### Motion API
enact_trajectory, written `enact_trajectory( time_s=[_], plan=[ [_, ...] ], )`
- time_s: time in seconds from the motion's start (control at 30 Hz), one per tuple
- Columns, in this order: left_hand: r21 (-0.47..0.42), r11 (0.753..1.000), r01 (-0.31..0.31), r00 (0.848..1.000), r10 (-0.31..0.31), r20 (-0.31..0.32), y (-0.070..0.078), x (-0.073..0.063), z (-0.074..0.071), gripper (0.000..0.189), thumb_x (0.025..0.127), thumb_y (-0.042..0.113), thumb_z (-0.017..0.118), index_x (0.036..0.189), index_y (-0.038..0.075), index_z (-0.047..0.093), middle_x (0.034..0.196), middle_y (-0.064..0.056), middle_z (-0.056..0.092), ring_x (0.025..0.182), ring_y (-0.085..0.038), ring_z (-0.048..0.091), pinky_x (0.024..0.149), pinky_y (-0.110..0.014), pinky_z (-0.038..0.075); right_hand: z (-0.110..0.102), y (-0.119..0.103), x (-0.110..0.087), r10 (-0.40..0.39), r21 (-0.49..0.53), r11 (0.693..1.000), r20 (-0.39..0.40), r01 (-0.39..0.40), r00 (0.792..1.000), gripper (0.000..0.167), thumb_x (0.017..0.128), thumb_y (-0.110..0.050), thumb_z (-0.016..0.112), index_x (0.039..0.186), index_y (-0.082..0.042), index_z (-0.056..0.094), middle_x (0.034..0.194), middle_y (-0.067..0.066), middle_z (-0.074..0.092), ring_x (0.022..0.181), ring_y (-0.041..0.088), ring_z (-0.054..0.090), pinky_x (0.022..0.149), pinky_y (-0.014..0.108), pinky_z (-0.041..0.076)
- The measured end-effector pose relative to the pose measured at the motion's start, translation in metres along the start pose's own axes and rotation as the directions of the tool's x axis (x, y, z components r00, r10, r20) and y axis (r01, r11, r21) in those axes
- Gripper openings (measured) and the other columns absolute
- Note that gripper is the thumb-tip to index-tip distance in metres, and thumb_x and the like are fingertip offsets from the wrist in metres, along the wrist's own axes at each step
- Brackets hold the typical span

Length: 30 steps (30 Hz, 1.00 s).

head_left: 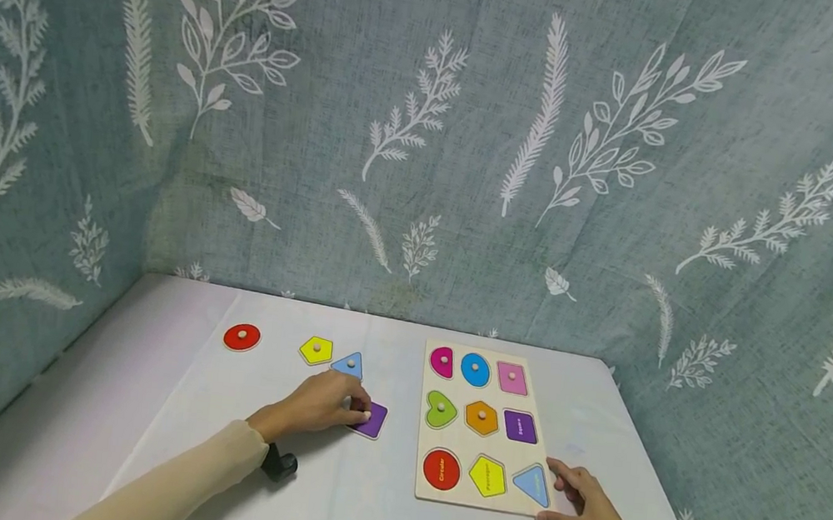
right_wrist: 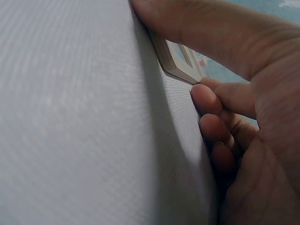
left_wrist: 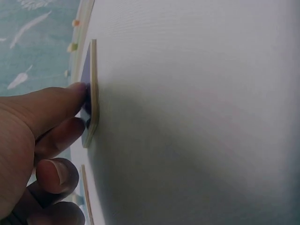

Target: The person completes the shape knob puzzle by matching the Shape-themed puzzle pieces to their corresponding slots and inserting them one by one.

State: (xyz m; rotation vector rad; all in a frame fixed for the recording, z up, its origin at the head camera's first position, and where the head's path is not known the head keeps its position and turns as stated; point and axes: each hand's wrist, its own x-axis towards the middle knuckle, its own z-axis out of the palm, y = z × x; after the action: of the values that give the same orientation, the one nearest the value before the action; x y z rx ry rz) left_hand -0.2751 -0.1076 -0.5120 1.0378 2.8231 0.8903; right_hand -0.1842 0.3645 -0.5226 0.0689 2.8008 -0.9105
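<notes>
My left hand [head_left: 323,402] pinches the small knob of a purple square puzzle piece [head_left: 374,422] between thumb and fingers. In the left wrist view the purple piece [left_wrist: 93,93] shows edge-on, close over the white table, its knob hidden behind the fingertips. My right hand [head_left: 588,511] grips the near right corner of the wooden shape puzzle board [head_left: 406,477], thumb at the front edge and fingers along the right side. That board corner [right_wrist: 176,68] also shows in the right wrist view. Pieces with knobs fill the board's two far rows, except the purple square recess [head_left: 520,426].
Left of the board lie a red round piece [head_left: 242,337], a yellow pentagon [head_left: 316,351] and a blue triangle [head_left: 350,362], the triangle just beyond my left hand. Recesses in the near row show matching colours. A leaf-patterned cloth [head_left: 464,239] hangs behind the white table [head_left: 333,503].
</notes>
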Motion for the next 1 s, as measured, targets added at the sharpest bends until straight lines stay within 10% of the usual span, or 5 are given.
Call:
enact_trajectory(
  time_s=[1.0],
  plan=[
    [-0.034,0.999,-0.035,0.998,0.033,-0.045,0.0075,0.0081,0.0005,0.007,0.091,0.024,0.079,0.087,0.025,0.073,0.073,0.021,0.056,0.068,-0.001,0.049,0.062,-0.024,0.043,0.0013,0.0041,0.0002,-0.012,0.015,1.000,-0.007,0.012,1.000,0.093,0.073,-0.040,0.093,0.149,-0.003,0.052,0.101,0.002,0.047,0.096,0.019,0.043,0.081,0.033,0.042]
  ],
)
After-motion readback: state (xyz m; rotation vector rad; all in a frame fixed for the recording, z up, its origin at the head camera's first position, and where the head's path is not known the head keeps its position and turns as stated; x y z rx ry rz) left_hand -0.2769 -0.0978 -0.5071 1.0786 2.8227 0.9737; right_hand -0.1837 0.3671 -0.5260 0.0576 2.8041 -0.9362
